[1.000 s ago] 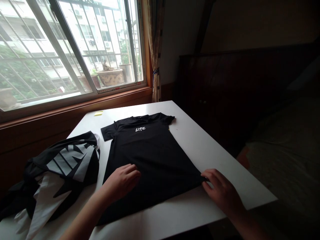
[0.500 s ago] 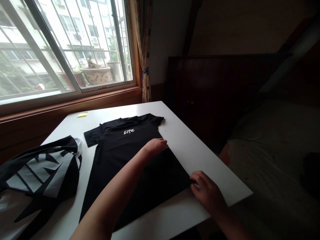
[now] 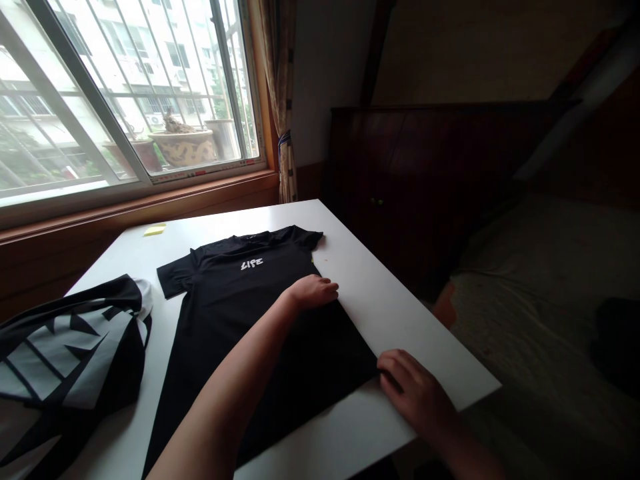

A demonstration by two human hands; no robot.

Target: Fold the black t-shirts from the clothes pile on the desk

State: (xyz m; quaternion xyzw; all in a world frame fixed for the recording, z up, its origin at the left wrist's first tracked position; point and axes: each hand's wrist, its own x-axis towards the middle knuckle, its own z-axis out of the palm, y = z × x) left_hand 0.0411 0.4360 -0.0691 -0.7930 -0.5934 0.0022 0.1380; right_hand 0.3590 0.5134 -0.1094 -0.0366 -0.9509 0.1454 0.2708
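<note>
A black T-shirt (image 3: 235,320) with small white lettering on its chest lies spread on the white table (image 3: 385,293), its collar toward the window. My left hand (image 3: 316,291) reaches across it, the fingers closed on the right side edge about midway down. At the bottom right corner of the hem, my right hand (image 3: 413,383) pinches the cloth between thumb and fingers. My left forearm covers part of the shirt's lower body.
A bunched black, white and grey garment (image 3: 65,353) lies at the table's left. A yellow slip (image 3: 155,229) rests near the far edge. Beyond are a barred window (image 3: 150,87), a tied curtain (image 3: 286,147) and a dark cabinet (image 3: 390,160); a cloth-covered surface (image 3: 540,280) stands right.
The view has shifted slightly, so the table and shirt appear a little further left. Both hands keep their hold on the shirt's right edge and hem corner.
</note>
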